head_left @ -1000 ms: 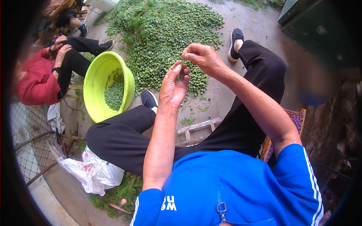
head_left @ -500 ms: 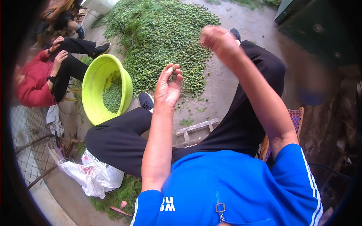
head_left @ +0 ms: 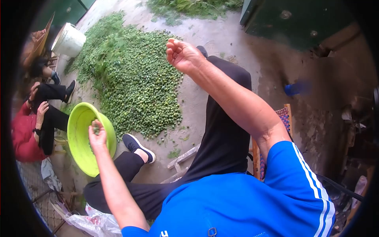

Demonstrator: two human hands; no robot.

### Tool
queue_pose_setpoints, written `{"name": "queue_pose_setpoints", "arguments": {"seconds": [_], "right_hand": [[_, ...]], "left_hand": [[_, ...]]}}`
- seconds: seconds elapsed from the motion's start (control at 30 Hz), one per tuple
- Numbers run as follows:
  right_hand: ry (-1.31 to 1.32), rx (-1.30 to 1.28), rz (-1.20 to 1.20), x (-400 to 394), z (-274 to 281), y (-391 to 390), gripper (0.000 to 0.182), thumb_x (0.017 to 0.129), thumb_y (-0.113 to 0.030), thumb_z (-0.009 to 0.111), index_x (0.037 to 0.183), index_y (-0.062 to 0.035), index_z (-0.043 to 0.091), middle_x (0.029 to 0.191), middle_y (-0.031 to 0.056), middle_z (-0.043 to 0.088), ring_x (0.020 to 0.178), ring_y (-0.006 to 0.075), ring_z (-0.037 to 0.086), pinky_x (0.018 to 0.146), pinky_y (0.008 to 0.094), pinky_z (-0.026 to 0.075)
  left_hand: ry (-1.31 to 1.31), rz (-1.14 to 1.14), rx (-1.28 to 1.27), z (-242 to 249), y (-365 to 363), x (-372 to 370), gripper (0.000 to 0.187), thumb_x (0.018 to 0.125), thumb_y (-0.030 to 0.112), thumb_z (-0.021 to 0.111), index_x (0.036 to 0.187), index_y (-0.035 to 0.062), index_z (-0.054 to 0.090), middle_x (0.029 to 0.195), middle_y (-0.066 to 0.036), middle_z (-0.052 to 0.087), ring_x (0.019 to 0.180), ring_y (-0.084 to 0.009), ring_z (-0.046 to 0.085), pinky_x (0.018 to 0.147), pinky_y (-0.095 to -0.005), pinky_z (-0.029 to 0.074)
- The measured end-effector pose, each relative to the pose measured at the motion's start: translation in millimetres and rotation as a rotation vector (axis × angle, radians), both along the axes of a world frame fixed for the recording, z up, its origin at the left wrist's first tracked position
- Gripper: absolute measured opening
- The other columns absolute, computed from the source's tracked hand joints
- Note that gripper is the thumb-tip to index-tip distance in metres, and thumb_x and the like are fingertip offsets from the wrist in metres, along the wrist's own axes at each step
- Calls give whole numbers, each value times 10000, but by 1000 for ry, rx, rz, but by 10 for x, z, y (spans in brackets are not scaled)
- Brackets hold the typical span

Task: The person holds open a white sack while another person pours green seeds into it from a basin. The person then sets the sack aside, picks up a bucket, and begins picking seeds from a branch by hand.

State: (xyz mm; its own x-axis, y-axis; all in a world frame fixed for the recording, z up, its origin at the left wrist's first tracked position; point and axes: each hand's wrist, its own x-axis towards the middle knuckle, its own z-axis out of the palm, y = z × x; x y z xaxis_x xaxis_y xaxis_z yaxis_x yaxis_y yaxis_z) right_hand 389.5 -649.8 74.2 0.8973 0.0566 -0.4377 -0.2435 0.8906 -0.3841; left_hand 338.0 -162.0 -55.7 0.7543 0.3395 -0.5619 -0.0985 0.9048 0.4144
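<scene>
My left hand [head_left: 97,136] is over the yellow-green plastic basin [head_left: 81,118], its fingers curled around a few small round green fruits [head_left: 95,128]. The basin stands tilted towards me, and my hand and forearm hide most of what is inside. My right hand [head_left: 183,56] is raised above the right edge of a big heap of the same green fruits [head_left: 138,87], palm turned up and fingers bent inward. Whether anything lies in those fingers I cannot make out.
A person in a red top [head_left: 27,134] sits at the left, hands on the knees. Behind the heap stands a white bucket [head_left: 69,39]. Feathery green stems [head_left: 197,8] lie at the back. A wooden frame [head_left: 183,160] lies between my legs, and a white plastic bag [head_left: 94,223] is at lower left.
My left hand has moved from the heap's near edge left to the basin, with fruits in its fingers. My right hand has turned palm up. The view has shifted to the right.
</scene>
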Motion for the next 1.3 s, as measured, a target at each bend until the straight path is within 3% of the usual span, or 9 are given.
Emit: {"name": "queue_pose_setpoints", "arguments": {"seconds": [0.13, 0.3, 0.4, 0.47, 0.7, 0.8, 0.87, 1.1, 1.3], "right_hand": [[-126, 161, 158, 146, -48, -3, 158, 914, -166, 455, 894, -39, 547, 712, 52, 588, 601, 169, 554, 552, 298, 499], [-132, 127, 153, 358, 69, 205, 142, 900, -171, 505, 916, -44, 568, 723, 45, 582, 629, 144, 551, 572, 267, 492], [-127, 87, 225, 382, -144, 233, 140, 905, -181, 499, 900, -59, 567, 717, 39, 580, 624, 140, 550, 561, 264, 494], [-127, 81, 282, 374, -230, 278, 145, 910, -186, 493, 903, -63, 569, 721, 37, 580, 626, 138, 550, 566, 259, 494], [-195, -31, 429, 242, 3, 364, 141, 921, -166, 476, 934, -51, 557, 739, 23, 570, 651, 121, 542, 597, 236, 480], [-213, -147, 450, 165, 130, 418, 140, 922, -156, 471, 937, -43, 553, 749, 20, 567, 661, 117, 541, 625, 228, 478], [-200, -266, 470, 137, 201, 454, 146, 924, -156, 464, 947, -37, 545, 756, 19, 561, 666, 115, 540, 642, 225, 475], [-117, -316, 541, 125, 318, 523, 178, 931, -166, 444, 980, -26, 543, 776, 22, 566, 687, 114, 538, 677, 234, 447], [-211, -451, 512, 110, 183, 567, 242, 942, -203, 457, 1051, -21, 576, 736, -28, 564, 636, 46, 512, 602, 193, 419]], "left_hand": [[-32, 80, -22, 77, 1039, 0, 460, 952, 306, 368, 1278, -17, 397, 1286, -214, 431, 1204, -374, 399, 993, -529, 367], [274, 199, -15, 290, 232, -81, 513, 917, 334, 443, 1315, 19, 373, 1340, -248, 345, 1260, -370, 326, 1030, -514, 302], [220, -263, 267, -728, 209, 14, 258, 884, 219, 535, 1048, 22, 560, 1013, -195, 593, 925, -301, 579, 864, -454, 474], [225, -359, 106, -755, -416, -74, 139, 855, 151, 572, 933, 36, 584, 880, -149, 633, 822, -257, 613, 778, -397, 516], [343, -704, 1010, -1305, -1478, -234, 218, 828, 107, 587, 1038, 52, 611, 832, -19, 618, 712, -123, 591, 628, -253, 499], [271, -798, 1784, -1571, -1636, -167, 373, 729, 171, 701, 1079, 82, 609, 917, -86, 601, 771, -190, 594, 700, -314, 487], [234, -793, 1964, -1666, -1724, -162, 546, 677, 249, 761, 1172, 140, 559, 1093, -153, 523, 973, -292, 548, 839, -384, 455], [477, -891, 1993, -1558, -2110, -233, 636, 622, 174, 802, 1182, 178, 501, 1086, -142, 445, 969, -337, 510, 807, -420, 439], [242, -790, 2077, -1611, -2080, -303, 523, 607, 120, 783, 1065, 133, 529, 1053, -146, 439, 970, -326, 460, 791, -422, 432]]}}
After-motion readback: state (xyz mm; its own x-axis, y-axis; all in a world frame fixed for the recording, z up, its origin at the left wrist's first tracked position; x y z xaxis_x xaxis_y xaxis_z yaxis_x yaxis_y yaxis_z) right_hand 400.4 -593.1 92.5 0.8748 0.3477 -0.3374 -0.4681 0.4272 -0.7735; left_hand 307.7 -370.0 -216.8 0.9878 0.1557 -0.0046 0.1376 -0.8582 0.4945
